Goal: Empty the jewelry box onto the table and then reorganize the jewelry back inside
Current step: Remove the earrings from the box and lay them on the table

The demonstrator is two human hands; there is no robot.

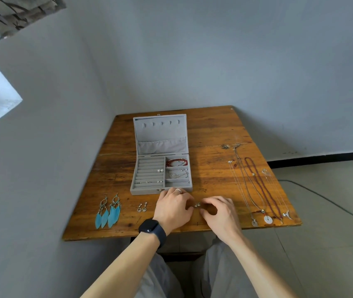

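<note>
A grey jewelry box stands open on the wooden table, its lid upright. Inside lie a red bead bracelet, silver bangles, two pearl studs and small studs in the ring rolls. Just in front of the box, my left hand and my right hand meet with curled fingers around a pair of small silver earrings. Each hand seems to pinch part of the pair; the exact hold is partly hidden.
Blue feather earrings and small heart drop earrings lie at the front left. Several necklaces lie stretched out along the right side. A black cable runs over the floor on the right. Walls border the table behind and left.
</note>
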